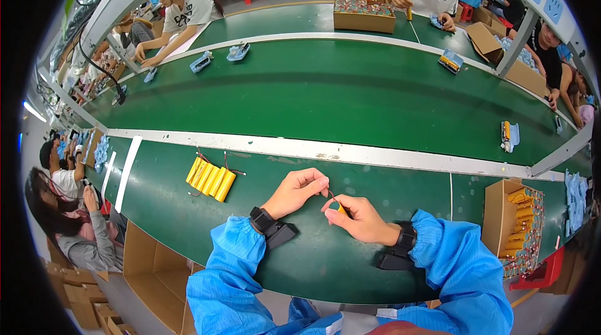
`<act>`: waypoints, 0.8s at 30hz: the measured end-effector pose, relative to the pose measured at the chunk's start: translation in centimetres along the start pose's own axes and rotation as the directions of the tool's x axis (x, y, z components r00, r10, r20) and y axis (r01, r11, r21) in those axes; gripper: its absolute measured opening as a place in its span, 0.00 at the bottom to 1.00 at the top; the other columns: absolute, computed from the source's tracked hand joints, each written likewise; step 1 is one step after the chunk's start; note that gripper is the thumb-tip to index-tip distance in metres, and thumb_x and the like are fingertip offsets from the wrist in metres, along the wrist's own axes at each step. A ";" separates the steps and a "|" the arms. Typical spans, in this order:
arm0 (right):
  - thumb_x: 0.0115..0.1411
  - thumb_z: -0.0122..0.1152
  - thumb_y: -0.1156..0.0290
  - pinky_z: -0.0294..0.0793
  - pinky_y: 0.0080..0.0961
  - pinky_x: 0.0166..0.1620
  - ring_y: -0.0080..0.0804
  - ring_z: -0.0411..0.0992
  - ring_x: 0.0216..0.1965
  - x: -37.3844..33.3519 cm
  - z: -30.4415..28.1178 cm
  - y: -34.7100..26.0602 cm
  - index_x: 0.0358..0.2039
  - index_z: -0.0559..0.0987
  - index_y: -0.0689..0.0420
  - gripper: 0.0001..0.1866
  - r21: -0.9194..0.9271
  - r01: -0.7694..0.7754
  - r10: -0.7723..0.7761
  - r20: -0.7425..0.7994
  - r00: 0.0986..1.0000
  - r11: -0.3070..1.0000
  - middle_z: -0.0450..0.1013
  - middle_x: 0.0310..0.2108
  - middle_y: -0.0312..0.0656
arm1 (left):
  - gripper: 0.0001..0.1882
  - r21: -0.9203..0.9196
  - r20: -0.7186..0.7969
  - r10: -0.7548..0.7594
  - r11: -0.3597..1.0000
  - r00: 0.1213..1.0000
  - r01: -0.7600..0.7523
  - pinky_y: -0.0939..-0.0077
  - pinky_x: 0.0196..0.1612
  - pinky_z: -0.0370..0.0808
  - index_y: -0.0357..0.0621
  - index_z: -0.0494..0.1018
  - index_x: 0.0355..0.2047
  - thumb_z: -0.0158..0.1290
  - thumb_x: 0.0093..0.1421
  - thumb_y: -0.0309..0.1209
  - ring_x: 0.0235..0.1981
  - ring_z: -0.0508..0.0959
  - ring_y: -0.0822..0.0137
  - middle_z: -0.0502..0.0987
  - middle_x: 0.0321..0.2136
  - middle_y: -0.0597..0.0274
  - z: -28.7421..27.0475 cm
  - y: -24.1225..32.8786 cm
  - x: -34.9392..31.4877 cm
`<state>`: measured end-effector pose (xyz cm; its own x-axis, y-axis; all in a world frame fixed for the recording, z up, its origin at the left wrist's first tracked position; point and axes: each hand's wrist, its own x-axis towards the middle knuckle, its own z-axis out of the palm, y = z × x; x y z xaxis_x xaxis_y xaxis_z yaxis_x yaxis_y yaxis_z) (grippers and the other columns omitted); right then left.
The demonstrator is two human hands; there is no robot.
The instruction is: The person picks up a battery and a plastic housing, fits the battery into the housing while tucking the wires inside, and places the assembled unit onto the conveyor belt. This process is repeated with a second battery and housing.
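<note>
honestly, only the one head view here, so it all comes from that. the left hand sits near the middle of the frame, fingers curled in, thumb and forefinger pressed together on a thin dark wire that runs down to the yellow battery cell. the right hand is just at 4 o'clock from it, closed round that cell so only the yellow end peeks out between thumb and fingers. cell and wire are held just above the green bench, in front of the person's chest.

my take on doing this bit well: keep the cell steady in the right hand and let the left do the fine work, pinching close to where the wire meets the cell, since a thin lead like that looks easy to kink or pull off.

pose-wise, both forearms come up from the lower edge in blue sleeves, each wrist wearing a black band, wrists angled inward so the fingertips nearly meet.

at 9 o'clock from the hands lies a finished-looking yellow battery pack with loose wires. at 3 o'clock stands a cardboard box full of yellow cells. at 12 o'clock the green conveyor belt carries a few small blue parts, other workers beyond it.
</note>
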<state>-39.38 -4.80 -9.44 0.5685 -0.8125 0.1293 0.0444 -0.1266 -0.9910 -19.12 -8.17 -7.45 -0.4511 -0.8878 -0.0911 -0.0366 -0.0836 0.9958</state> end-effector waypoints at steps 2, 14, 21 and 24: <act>0.63 0.57 0.60 0.58 0.19 0.23 0.15 0.58 0.19 0.0 0.0 0.1 0.37 0.76 0.58 0.14 -0.001 0.010 -0.010 -0.002 1.000 1.000 0.62 0.16 0.30 | 0.11 0.000 0.004 -0.003 1.000 1.000 0.003 0.80 0.39 0.71 0.39 0.73 0.33 0.47 0.67 0.33 0.33 0.74 0.77 0.76 0.29 0.65 0.0 -0.1 0.0; 0.63 0.58 0.60 0.58 0.19 0.23 0.15 0.58 0.20 -0.1 0.0 -0.2 0.37 0.77 0.58 0.13 0.015 0.006 -0.006 0.004 1.000 1.000 0.62 0.17 0.30 | 0.13 0.006 0.024 0.013 1.000 1.000 -0.013 0.82 0.36 0.69 0.40 0.73 0.32 0.47 0.68 0.36 0.32 0.74 0.78 0.76 0.28 0.68 -0.2 -0.7 0.2; 0.63 0.58 0.60 0.58 0.19 0.24 0.15 0.58 0.20 0.0 -0.1 -0.4 0.37 0.77 0.58 0.13 0.007 -0.009 0.009 0.017 1.000 1.000 0.63 0.17 0.30 | 0.15 0.006 0.024 0.011 1.000 1.000 -0.011 0.81 0.37 0.69 0.40 0.73 0.31 0.46 0.68 0.37 0.31 0.74 0.78 0.76 0.27 0.68 -0.2 -0.5 0.1; 0.63 0.58 0.60 0.58 0.19 0.24 0.15 0.58 0.20 -0.1 -0.1 -0.3 0.37 0.76 0.58 0.13 0.005 -0.015 0.015 0.018 1.000 1.000 0.63 0.17 0.30 | 0.15 -0.009 0.027 0.011 1.000 1.000 -0.010 0.81 0.37 0.69 0.40 0.73 0.30 0.46 0.68 0.38 0.31 0.74 0.77 0.75 0.27 0.68 -0.2 -0.5 0.1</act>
<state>-39.53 -4.76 -9.10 0.5835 -0.8041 0.1141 0.0400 -0.1119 -0.9929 -19.00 -8.33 -7.98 -0.4750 -0.8763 -0.0804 -0.0238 -0.0786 0.9966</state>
